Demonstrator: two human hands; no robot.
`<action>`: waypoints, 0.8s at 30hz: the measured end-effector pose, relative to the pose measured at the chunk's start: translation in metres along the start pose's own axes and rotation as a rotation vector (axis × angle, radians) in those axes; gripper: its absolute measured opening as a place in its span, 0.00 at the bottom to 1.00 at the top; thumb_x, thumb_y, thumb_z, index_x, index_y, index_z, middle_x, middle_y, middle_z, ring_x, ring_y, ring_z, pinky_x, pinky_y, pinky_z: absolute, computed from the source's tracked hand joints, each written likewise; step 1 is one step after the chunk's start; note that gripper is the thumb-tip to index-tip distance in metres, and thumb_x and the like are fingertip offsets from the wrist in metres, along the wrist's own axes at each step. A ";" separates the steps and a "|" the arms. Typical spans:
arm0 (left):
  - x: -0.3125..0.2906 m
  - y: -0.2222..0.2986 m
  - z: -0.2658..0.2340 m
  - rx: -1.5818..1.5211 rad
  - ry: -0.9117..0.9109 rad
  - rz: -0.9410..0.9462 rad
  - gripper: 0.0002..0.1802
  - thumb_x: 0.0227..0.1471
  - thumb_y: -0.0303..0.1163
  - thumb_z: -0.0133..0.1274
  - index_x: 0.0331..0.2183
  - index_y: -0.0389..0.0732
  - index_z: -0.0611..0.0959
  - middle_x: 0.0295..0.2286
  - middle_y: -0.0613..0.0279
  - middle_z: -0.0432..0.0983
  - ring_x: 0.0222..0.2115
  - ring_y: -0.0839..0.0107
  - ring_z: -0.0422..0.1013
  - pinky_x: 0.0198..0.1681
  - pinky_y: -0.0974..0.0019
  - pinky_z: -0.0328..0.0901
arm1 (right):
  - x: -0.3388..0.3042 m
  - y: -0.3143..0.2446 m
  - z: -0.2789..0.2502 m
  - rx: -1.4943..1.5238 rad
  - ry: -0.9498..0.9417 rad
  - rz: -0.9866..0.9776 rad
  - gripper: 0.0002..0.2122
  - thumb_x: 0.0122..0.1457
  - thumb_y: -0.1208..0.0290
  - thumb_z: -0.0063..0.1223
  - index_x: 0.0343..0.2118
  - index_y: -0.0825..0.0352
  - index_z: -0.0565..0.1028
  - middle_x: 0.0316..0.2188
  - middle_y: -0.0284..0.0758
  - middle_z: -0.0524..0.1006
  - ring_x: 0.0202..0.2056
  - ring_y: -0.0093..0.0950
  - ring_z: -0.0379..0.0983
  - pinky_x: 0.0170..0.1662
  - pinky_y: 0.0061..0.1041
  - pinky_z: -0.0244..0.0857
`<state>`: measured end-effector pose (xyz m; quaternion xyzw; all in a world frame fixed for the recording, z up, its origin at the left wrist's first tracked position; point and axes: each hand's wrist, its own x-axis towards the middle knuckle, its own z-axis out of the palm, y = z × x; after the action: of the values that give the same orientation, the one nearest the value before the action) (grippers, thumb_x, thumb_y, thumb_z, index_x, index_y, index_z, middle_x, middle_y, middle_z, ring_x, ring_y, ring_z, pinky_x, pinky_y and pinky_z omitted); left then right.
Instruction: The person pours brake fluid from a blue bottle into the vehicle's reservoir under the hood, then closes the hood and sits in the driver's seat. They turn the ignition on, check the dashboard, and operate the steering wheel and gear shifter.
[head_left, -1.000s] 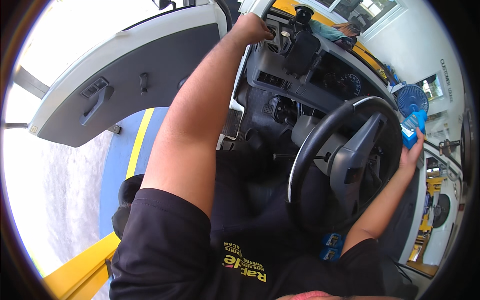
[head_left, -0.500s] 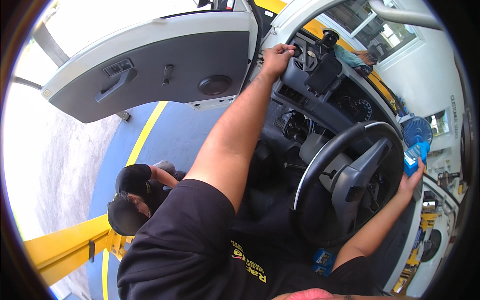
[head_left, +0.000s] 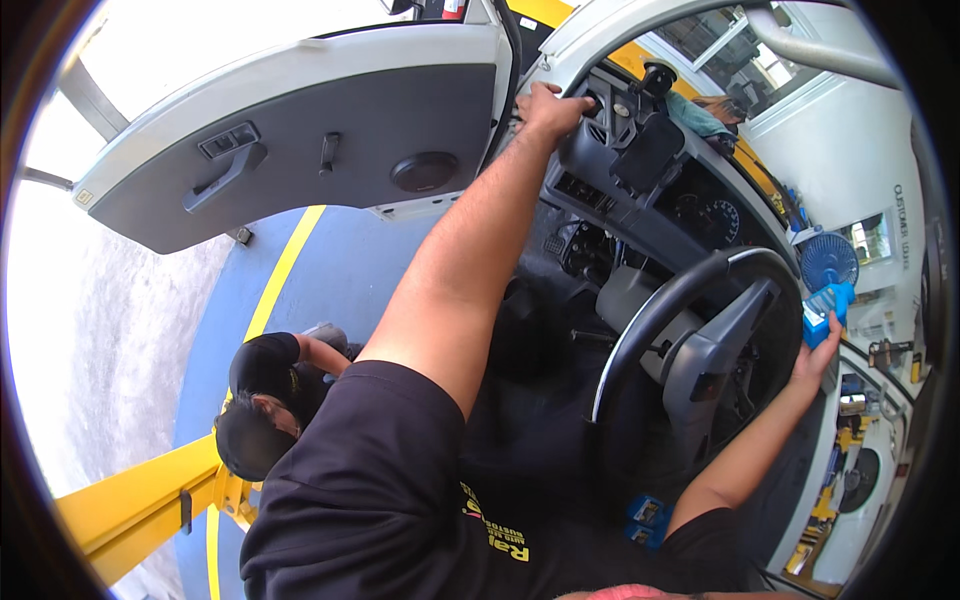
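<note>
Blue bottle (head_left: 826, 314) is far right, past the steering wheel (head_left: 705, 345). On the near left, a yellow bar (head_left: 140, 515) and a bent-over person (head_left: 270, 390) take up room. Farther off, the door (head_left: 300, 150) is wide open, with blue floor (head_left: 325, 265) in the gap. My left hand (head_left: 548, 112) just spread more at the corner of the dash (head_left: 640, 205), so it may hold looser; I can't tell if its tips pinch. The wheel's hard edge is near my right hand (head_left: 818, 355), which grips the bottle's low end
</note>
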<state>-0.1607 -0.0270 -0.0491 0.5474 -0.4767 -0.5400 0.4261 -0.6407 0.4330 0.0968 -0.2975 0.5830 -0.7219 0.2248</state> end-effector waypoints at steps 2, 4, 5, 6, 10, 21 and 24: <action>-0.011 -0.016 -0.021 -0.167 0.081 0.068 0.35 0.56 0.46 0.70 0.57 0.36 0.77 0.63 0.41 0.64 0.62 0.51 0.67 0.65 0.51 0.66 | 0.007 0.002 -0.012 0.042 0.077 0.037 0.20 0.70 0.57 0.58 0.57 0.66 0.78 0.53 0.38 0.83 0.53 0.35 0.82 0.60 0.39 0.73; -0.051 -0.058 -0.059 -0.337 0.030 0.114 0.27 0.60 0.44 0.65 0.53 0.37 0.79 0.48 0.47 0.79 0.53 0.57 0.73 0.60 0.53 0.68 | 0.018 0.003 -0.020 -0.003 0.151 -0.023 0.20 0.70 0.57 0.59 0.56 0.66 0.78 0.53 0.37 0.83 0.53 0.35 0.81 0.60 0.38 0.73; -0.084 -0.090 -0.087 -0.234 -0.049 0.068 0.23 0.60 0.43 0.65 0.50 0.38 0.81 0.44 0.49 0.81 0.50 0.61 0.75 0.60 0.56 0.67 | 0.024 0.004 -0.023 -0.035 0.193 -0.034 0.20 0.70 0.58 0.59 0.57 0.67 0.78 0.54 0.37 0.83 0.53 0.35 0.81 0.61 0.39 0.72; -0.122 -0.123 -0.115 0.189 -0.030 0.078 0.23 0.59 0.45 0.66 0.49 0.40 0.83 0.48 0.46 0.80 0.55 0.59 0.75 0.62 0.53 0.66 | 0.027 0.003 -0.026 -0.005 0.162 -0.042 0.21 0.70 0.59 0.59 0.58 0.67 0.78 0.54 0.36 0.83 0.54 0.34 0.80 0.61 0.39 0.71; -0.292 -0.245 -0.202 0.862 0.005 -0.066 0.36 0.61 0.55 0.60 0.54 0.31 0.82 0.50 0.40 0.80 0.53 0.41 0.76 0.63 0.45 0.69 | 0.050 -0.004 -0.027 -0.012 0.070 -0.079 0.25 0.69 0.61 0.57 0.64 0.73 0.75 0.61 0.46 0.80 0.61 0.43 0.77 0.69 0.42 0.68; -0.445 -0.215 -0.163 1.592 -0.043 0.081 0.52 0.60 0.60 0.51 0.68 0.24 0.69 0.66 0.17 0.62 0.63 0.21 0.66 0.54 0.20 0.70 | 0.038 -0.020 -0.019 0.014 -0.001 -0.170 0.26 0.67 0.65 0.60 0.61 0.80 0.74 0.61 0.58 0.77 0.63 0.57 0.75 0.68 0.55 0.71; -0.460 -0.225 -0.179 1.426 -0.046 0.225 0.56 0.55 0.61 0.54 0.70 0.26 0.68 0.68 0.18 0.58 0.67 0.21 0.59 0.65 0.17 0.56 | -0.037 -0.037 -0.058 0.057 0.003 -0.214 0.26 0.69 0.67 0.59 0.63 0.84 0.70 0.62 0.62 0.74 0.66 0.63 0.70 0.67 0.59 0.70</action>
<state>0.0488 0.4567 -0.1748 0.6284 -0.7754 -0.0617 0.0080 -0.6535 0.5072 0.1184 -0.3503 0.5273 -0.7586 0.1540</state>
